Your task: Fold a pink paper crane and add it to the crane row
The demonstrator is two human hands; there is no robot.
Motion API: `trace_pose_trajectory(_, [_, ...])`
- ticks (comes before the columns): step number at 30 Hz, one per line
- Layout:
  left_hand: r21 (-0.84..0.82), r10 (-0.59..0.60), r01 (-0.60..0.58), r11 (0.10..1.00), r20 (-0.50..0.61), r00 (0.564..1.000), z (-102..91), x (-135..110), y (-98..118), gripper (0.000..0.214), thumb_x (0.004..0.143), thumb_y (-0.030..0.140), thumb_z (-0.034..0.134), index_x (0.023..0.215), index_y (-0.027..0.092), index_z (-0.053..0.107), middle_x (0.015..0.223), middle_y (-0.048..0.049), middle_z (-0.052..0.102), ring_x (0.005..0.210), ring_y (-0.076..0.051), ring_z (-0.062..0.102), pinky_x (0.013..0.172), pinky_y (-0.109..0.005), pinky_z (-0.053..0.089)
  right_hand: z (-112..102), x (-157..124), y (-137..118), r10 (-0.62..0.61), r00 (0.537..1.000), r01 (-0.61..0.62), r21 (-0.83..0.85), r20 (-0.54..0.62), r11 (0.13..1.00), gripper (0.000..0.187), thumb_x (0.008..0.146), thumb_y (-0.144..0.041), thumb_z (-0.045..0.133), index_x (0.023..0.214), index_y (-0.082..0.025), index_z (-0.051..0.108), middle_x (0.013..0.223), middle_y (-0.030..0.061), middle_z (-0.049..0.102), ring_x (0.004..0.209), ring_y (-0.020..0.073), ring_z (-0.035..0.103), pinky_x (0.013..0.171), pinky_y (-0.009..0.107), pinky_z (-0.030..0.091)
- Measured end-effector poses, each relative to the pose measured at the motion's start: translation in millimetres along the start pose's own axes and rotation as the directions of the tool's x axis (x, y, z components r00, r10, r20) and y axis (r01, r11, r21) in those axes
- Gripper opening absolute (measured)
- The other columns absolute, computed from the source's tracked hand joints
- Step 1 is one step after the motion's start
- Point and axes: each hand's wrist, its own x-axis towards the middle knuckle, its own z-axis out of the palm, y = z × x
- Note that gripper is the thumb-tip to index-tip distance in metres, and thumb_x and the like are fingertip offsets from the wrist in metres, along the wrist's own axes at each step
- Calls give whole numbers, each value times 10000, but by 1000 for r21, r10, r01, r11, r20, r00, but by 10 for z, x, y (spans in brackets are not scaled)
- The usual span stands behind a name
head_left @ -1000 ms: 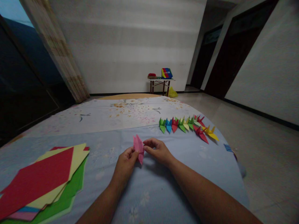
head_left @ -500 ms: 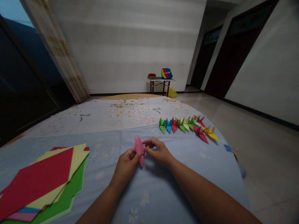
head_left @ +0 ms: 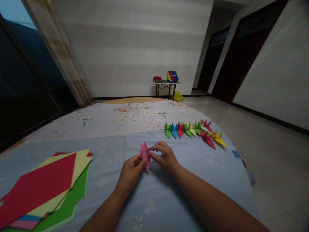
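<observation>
A pink folded paper (head_left: 145, 151), narrow with two points at the top and one at the bottom, stands upright above the cloth near the middle. My left hand (head_left: 132, 166) pinches its lower left side, thumb across the front. At the paper's right edge is my right hand (head_left: 165, 156), its thumb and forefinger tips on the fold and the other fingers curled. Beyond it, to the right, several finished origami cranes (head_left: 181, 130) in green, blue, red, cream and yellow sit in a row.
A stack of coloured paper sheets (head_left: 48, 180), red on top, lies at the left. The round table carries a pale blue floral cloth (head_left: 108, 199). Against the far wall stands a small table (head_left: 166, 83) bearing a colourful box, with a yellow bag (head_left: 178, 96) beside it on the floor.
The pink paper has shifted slightly to the right and turned a little in my left hand. My right thumb and forefinger have moved slightly at its edge.
</observation>
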Motion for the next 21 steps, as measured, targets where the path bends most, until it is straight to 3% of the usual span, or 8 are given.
trace_pose_trajectory(6, [17, 4, -4, 1000, 7, 1000, -8, 10, -24, 297, 686, 314, 657, 924, 139, 689, 762, -50, 707, 746, -198, 632, 638, -247, 455, -4, -6, -8, -8, 1000, 7, 25, 24, 1000, 172, 764, -243, 638, 929, -216, 676, 791, 35, 601, 796, 153, 529, 737, 288, 420])
trace_pose_trajectory(9, [15, -14, 14, 1000, 11, 1000, -7, 7, -14, 303, 687, 325, 652, 924, 140, 691, 728, -42, 700, 697, -184, 619, 611, -242, 444, 4, 8, -14, 99, 991, -107, 96, 85, 990, 165, 734, -223, 654, 893, -188, 677, 774, 27, 591, 742, 138, 517, 690, 268, 421])
trace_pose_trajectory(14, [-1, -27, 27, 1000, 24, 999, -5, -2, 11, 282, 684, 322, 653, 900, 147, 700, 730, -38, 697, 646, -156, 589, 588, -225, 417, 18, 26, -1, 297, 925, -350, 227, 239, 909, 188, 684, -228, 677, 856, -153, 663, 706, -4, 562, 602, 96, 453, 579, 229, 385])
trace_pose_trajectory(21, [-70, -76, 78, 995, 28, 997, -2, -19, 75, 321, 661, 354, 680, 901, 141, 708, 659, -18, 662, 527, -103, 502, 522, -199, 357, -7, 24, 30, 214, 956, -267, 299, 199, 916, 102, 702, -260, 668, 758, -175, 668, 712, -13, 530, 622, 89, 450, 603, 222, 380])
